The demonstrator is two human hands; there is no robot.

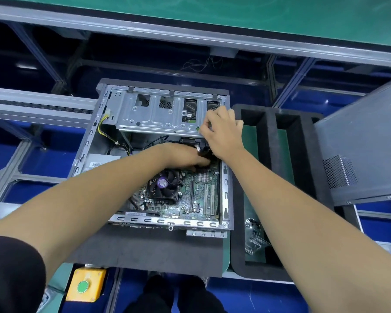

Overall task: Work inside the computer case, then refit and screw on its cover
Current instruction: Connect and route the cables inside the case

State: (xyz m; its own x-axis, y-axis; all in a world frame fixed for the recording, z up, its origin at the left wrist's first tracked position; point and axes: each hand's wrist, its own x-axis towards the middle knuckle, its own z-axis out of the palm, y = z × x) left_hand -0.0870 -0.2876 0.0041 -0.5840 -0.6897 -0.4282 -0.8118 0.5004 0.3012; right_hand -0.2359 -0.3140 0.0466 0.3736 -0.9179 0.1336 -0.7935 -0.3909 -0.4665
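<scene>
The open computer case [86,145] lies on its side on a dark foam mat [145,247]. Inside it I see the motherboard [196,199], the CPU fan [164,184] and the metal drive cage [154,114]. My left hand [185,158] reaches in just above the fan, its fingertips among black cables under the cage; what they hold is hidden. My right hand [221,129] is at the cage's right end with its fingers curled at the cage edge and cables. The grey case cover [359,154] leans at the right, off the case.
A black foam tray [237,222] with long compartments stands right of the case; clear plastic pieces [254,236] lie in its near compartment. A yellow box with a green button [85,284] sits at the bench's front edge. Aluminium rails run behind and to the left.
</scene>
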